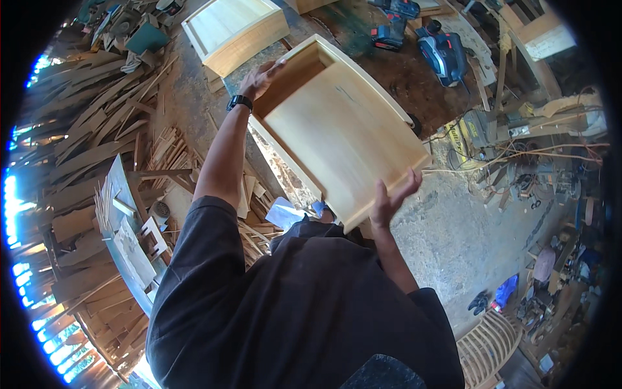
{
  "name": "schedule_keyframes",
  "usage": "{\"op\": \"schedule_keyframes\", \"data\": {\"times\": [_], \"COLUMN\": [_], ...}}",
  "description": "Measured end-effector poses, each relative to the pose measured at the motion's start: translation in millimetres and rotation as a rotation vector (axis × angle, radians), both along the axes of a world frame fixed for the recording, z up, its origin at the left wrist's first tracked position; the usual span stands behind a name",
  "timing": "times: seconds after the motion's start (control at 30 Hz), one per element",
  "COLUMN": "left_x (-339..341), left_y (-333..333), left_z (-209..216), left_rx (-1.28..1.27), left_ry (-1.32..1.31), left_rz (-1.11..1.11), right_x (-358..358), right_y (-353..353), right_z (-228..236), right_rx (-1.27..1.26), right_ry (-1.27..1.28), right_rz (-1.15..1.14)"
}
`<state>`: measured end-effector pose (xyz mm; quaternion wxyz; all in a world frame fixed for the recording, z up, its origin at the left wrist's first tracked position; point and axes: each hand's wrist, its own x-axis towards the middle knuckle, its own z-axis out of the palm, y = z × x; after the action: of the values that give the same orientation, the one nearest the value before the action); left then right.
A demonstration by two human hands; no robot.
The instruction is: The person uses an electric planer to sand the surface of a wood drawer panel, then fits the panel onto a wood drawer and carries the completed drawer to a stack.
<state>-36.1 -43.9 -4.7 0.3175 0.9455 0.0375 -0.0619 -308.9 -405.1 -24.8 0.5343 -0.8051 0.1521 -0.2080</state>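
Note:
A pale wooden drawer (343,133) is tilted in front of me, with its broad panel turned up and a shadowed gap along its far left side. My left hand (260,79), with a dark watch on the wrist, is closed round the far left corner of the drawer. At the near right corner, my right hand (392,200) grips the edge, thumb apart from the fingers. The undersides of both grips are hidden. Just beyond my left hand lies a second, similar wooden piece (236,39) on the workbench (337,23).
A cordless drill (394,26) and a blue-black power tool (444,55) lie at the back right of the bench. Scrap boards (91,123) pile up on the left. Cables and clutter fill the right, and a slatted wooden piece (489,347) stands at the lower right.

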Motion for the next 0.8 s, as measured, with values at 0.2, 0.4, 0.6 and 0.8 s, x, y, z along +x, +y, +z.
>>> {"op": "schedule_keyframes", "data": {"times": [0.2,0.4,0.6,0.8], "left_x": [1.7,-1.2,-3.8,-5.2], "left_y": [17.8,9.2,9.8,3.8], "left_z": [-13.3,-6.5,-10.0,1.3], "left_rx": [-0.095,0.035,0.107,0.199], "left_ry": [0.071,0.074,-0.005,0.063], "left_rz": [0.014,-0.031,-0.069,-0.105], "right_x": [60.6,68.8,64.3,64.3], "right_y": [57.7,67.0,64.5,73.3], "right_z": [0.0,0.2,-1.1,-2.4], "right_rx": [0.008,0.018,0.064,0.144], "right_ry": [-0.02,0.013,0.002,0.033], "right_rz": [0.023,-0.021,-0.005,-0.092]}}
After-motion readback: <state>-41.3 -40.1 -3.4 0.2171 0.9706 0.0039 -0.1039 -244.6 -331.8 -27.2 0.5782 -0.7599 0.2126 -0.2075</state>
